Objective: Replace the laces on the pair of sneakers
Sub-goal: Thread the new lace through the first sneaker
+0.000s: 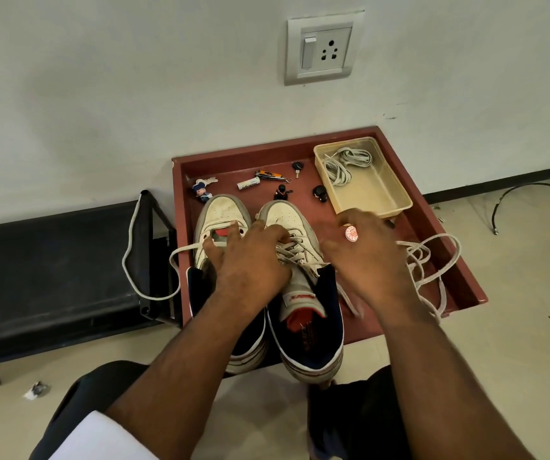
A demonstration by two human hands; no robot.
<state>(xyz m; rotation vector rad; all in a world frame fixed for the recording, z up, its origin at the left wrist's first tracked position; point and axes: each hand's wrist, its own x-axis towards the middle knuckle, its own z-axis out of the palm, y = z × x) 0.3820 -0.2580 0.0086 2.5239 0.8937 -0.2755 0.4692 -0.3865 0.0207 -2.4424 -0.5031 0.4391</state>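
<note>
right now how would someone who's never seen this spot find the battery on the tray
Find the red-brown tray on the floor against the wall, under the wall socket. Along its far side, beyond the sneaker toes, lies a row of small items. The battery is the only white cylinder there, lying on its side just left of the orange-and-black nail clipper.

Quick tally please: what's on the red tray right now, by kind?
Sneakers: 2
Plastic tub: 1
Laces in tub: 1 bundle
Battery: 1
Figure keychain: 1
Nail clipper: 1
Small black items: 3
Total: 10
</note>
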